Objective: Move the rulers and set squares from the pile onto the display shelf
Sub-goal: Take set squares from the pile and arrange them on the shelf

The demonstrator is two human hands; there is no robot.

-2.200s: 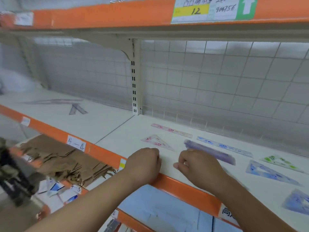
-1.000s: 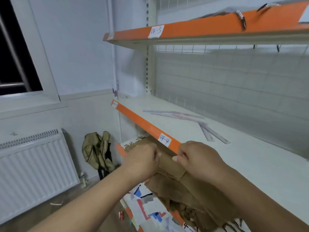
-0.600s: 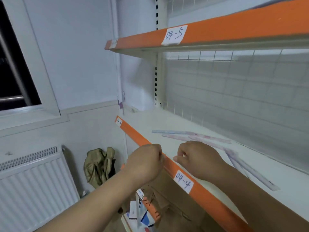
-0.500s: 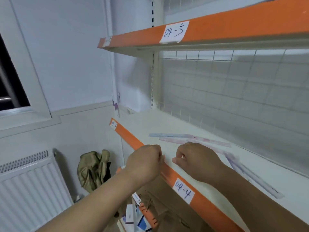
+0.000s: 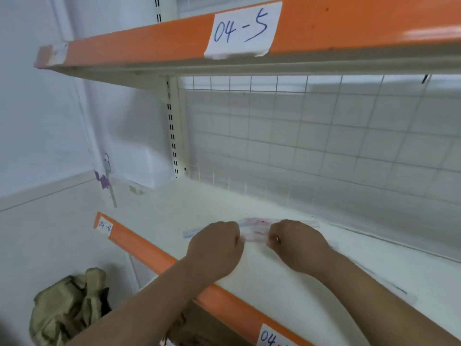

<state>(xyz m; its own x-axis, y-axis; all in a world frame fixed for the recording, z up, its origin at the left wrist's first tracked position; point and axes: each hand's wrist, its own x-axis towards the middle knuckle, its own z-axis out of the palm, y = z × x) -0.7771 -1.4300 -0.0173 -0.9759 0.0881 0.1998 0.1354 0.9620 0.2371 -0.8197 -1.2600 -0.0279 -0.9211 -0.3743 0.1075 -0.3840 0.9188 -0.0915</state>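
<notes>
Left hand [image 5: 214, 248] and right hand [image 5: 296, 245] over shelf [image 5: 174, 216], fingers curled. Rulers [image 5: 254, 232] lie flat between them. Whether either pinches one: cannot tell. Probably taking both ends, to lift level.

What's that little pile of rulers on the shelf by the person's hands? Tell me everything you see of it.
The rulers are a few thin, flat strips, seemingly clear plastic tinted pale pink and blue, their markings too blurred to read. They lie flat and overlapping on the white shelf. One bluish end sticks out past the left hand; another end shows beyond the right hand. Both hands are curled over the pile's middle; whether they grip it is unclear.
</notes>
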